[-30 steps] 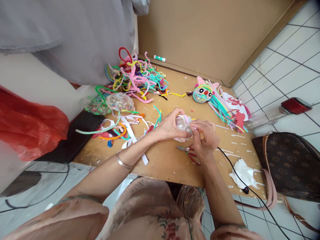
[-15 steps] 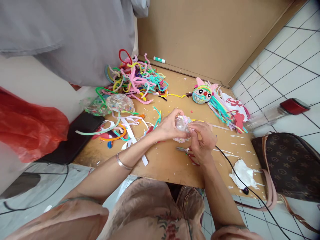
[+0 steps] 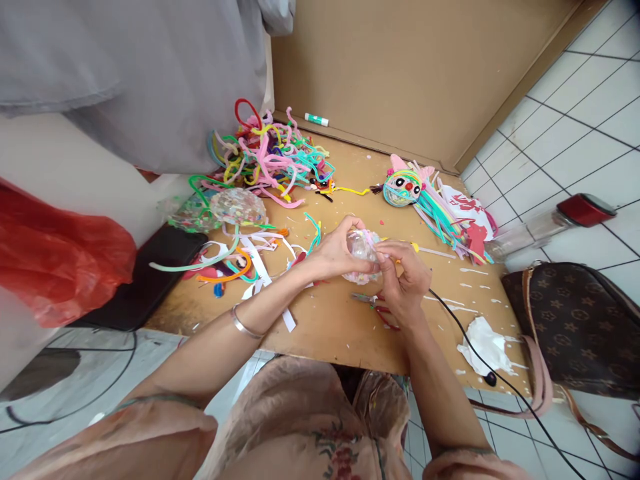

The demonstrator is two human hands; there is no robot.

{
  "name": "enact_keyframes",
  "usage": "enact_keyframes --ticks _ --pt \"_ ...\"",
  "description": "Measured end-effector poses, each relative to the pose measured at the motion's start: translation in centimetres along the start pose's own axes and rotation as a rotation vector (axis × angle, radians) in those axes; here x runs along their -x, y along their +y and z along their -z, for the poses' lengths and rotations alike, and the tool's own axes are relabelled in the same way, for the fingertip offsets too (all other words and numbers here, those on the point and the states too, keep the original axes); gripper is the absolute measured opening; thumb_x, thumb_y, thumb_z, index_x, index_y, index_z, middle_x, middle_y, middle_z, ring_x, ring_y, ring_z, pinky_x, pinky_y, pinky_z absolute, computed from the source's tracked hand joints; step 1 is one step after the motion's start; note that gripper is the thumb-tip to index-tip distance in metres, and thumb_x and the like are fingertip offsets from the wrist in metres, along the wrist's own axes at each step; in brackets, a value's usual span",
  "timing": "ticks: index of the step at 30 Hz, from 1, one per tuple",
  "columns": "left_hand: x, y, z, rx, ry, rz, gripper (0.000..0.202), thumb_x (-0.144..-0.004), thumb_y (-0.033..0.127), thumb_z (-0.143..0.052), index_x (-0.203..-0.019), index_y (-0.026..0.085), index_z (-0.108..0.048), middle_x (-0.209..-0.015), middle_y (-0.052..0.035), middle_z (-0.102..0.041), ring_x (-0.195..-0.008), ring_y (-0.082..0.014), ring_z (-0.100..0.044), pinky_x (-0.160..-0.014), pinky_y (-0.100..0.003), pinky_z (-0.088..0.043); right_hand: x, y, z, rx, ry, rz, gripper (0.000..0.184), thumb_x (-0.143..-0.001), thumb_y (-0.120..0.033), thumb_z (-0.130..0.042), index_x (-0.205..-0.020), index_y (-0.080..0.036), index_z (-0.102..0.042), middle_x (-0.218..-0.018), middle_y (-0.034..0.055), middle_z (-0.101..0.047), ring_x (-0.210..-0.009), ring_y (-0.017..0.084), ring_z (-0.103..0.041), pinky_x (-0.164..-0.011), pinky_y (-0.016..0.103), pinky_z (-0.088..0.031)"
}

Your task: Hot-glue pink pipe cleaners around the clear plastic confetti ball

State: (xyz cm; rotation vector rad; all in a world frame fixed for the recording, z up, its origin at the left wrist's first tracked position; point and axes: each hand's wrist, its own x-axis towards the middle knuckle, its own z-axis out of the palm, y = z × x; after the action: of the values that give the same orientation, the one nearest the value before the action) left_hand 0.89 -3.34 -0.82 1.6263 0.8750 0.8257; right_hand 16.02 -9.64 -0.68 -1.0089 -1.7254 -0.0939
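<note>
a tan board stands upright along the far side of the wooden tabletop, with grey cloth hanging at the far left and a tiled wall on the right. a brown patterned handbag rests by the right edge, its strap looping down; on the left, red plastic droops beside a flat black object.

smaller, toward the back, is a tangled heap of fuzzy stems in pink, yellow, turquoise and red. right of it lies a cat-faced figure (pink ears, red nose, a long trail of coloured stems), with a red-capped clear container past its end. a crumpled white sheet lies near the right front.

in the middle, the left hand curls around a clear ball with pastel trim, held near the tabletop's centre. the right hand is narrowed, thumb and forefinger pinched together at the ball's right edge; anything between them is too small to tell.

red-handled pliers lie just below the right hand, partly hidden. smallest are a green-and-white tube against the board and a round black piece by the white sheet.
</note>
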Motion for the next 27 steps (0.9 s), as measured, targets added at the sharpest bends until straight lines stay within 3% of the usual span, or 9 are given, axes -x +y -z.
enact_keyframes --ticks 9,27 --pt "-0.1 -0.4 0.0 -0.029 0.027 -0.010 0.059 -0.057 0.028 -0.076 -0.105 0.024 -0.042 -0.076 0.0078 -0.048 -0.062 -0.0082 -0.042 -0.053 -0.019 -0.034 -0.2 -0.4 -0.1 0.037 -0.004 0.049 0.015 -0.089 -0.013 -0.053 -0.092 -0.023 -0.063 -0.088 0.0030 -0.071 -0.087 0.018 -0.068 -0.079 0.035 -0.055" --pt "0.1 0.7 -0.1 0.074 0.019 0.053 0.059 -0.054 0.025 -0.074 -0.102 0.023 -0.039 -0.075 0.0089 -0.045 -0.061 -0.0066 -0.041 -0.054 -0.019 -0.032 0.3 -0.3 -0.6 0.019 0.024 0.019 0.016 -0.089 -0.013 -0.054 -0.095 -0.023 -0.065 -0.092 0.0036 -0.072 -0.091 0.018 -0.068 -0.082 0.037 -0.055"
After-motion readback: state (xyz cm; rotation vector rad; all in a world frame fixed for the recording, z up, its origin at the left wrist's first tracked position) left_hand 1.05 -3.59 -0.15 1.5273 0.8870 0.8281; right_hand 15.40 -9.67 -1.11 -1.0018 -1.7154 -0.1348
